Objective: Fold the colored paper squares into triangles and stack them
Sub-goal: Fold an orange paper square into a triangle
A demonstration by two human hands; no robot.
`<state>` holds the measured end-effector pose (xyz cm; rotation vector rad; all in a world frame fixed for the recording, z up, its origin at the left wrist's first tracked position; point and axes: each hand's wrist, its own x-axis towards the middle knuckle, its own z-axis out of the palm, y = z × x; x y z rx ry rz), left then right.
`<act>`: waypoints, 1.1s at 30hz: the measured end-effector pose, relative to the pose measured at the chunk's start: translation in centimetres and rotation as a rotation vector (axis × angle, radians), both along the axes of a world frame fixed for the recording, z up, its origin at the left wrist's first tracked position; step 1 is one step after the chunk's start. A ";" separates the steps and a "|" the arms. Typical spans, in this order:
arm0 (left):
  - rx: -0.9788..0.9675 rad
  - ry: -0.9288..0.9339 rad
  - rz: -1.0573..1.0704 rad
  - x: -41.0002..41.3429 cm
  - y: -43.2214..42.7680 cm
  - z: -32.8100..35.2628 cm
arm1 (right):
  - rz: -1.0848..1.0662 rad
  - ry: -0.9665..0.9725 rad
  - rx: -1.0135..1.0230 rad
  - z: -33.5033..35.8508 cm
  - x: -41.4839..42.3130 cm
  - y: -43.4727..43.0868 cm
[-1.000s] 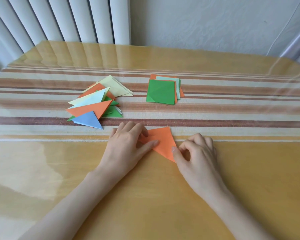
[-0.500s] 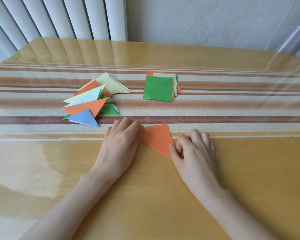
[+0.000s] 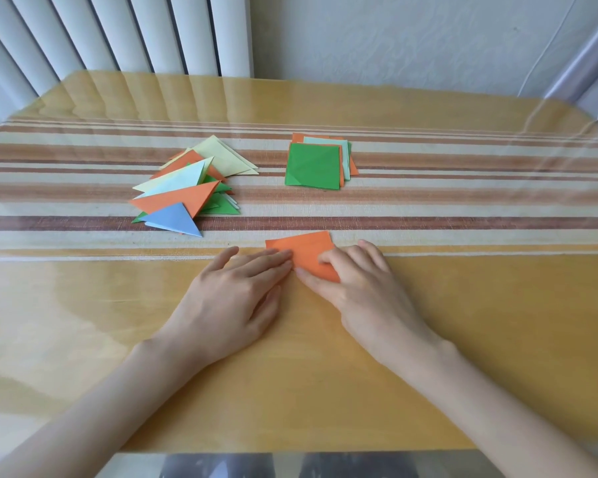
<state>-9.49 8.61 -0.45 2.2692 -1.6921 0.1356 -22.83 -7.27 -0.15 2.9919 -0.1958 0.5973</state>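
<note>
orange paper (image 3: 304, 255): folded, lying flat on worktop (image 3: 463, 322), between my hands | my left grip (image 3: 235, 298): palm down, fingers straight, tips pressing its left corner | my right grip (image 3: 363, 288): fingers curled on top, thumb along near edge, pinching it | triangles (image 3: 187, 191) far-left, squares (image 3: 313, 165) beyond

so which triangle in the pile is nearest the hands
The blue triangle: the only blue one, lying frontmost in the heap; every other triangle sits farther back.

Bright soft daylight, sharp; glare on table (image 3: 428, 108) beyond and left of gripped orange paper (image 3: 308, 251); wide-angle edge bending.
</note>
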 end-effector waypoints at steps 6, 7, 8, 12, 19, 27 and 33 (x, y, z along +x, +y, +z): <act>0.007 0.016 0.025 -0.2 0.1 0.1 | -0.047 -0.023 0.011 -0.3 -2.2 0.0; 0.011 0.018 0.023 -0.2 0.1 0.0 | -0.056 -0.034 0.016 -0.3 -2.8 -0.2; 0.013 0.020 0.023 -0.1 0.1 -0.1 | -0.065 -0.043 0.023 -0.4 -3.4 -0.3; 0.023 0.026 0.027 -0.2 0.1 -0.2 | -0.097 -0.052 0.013 -0.4 -5.2 -0.6; 0.020 0.011 0.026 -0.3 0.1 -0.1 | -0.049 -0.142 0.080 0.6 -4.5 -1.2; 0.095 -0.065 -0.068 -1.2 0.3 0.2 | 0.039 -0.091 0.125 -0.6 -1.8 -0.7; 0.059 -0.120 0.033 0.2 0.0 0.6 | 0.027 -0.117 0.107 -0.7 -1.8 -0.4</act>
